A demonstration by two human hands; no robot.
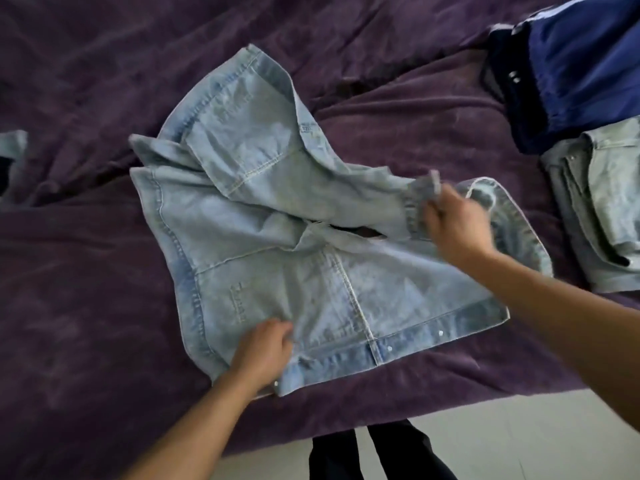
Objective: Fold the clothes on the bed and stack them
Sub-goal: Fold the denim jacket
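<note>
Head view: a pale blue denim jacket [263,237] lies spread across the middle of the frame on a rumpled purple bedspread [86,254], its snap-studded hem band [398,344] running along the lower centre near the bed's edge. The left hand [265,348], at lower centre-left, rests on the jacket just above that band with its fingers curled into the cloth, bunching a small fold of denim. The right hand [457,226], right of centre and motion-blurred, grips the sleeve cuff [420,199] – the sleeve is drawn across the jacket's body, lifted a little off it. At the right edge lies a folded grey-blue denim garment [595,209], and just above it, in the upper right corner, a navy blue garment with white stripes [571,64]. A bit of pale denim cloth [14,147] shows at the left edge, well apart from the jacket. Along the bottom – a pale floor [519,438] and the person's dark trousers [398,452].
</note>
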